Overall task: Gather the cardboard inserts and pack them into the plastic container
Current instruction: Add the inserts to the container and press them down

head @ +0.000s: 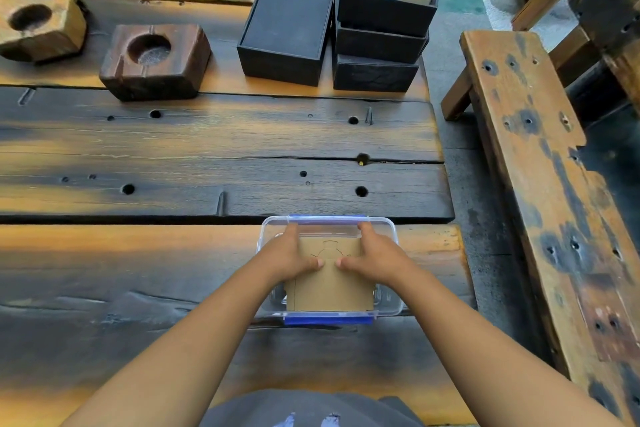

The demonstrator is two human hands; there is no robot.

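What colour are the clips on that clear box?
Blue; the clips on the plastic container show best in the head view.

Rustic patio: weathered plank table (207, 142), bench (540, 184)

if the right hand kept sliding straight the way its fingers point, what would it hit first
The right hand lies on the cardboard insert, fingers pointing away from the person. Going straight on, it would most likely meet the far wall of the plastic container, just past the fingertips, though depth is hard to judge.
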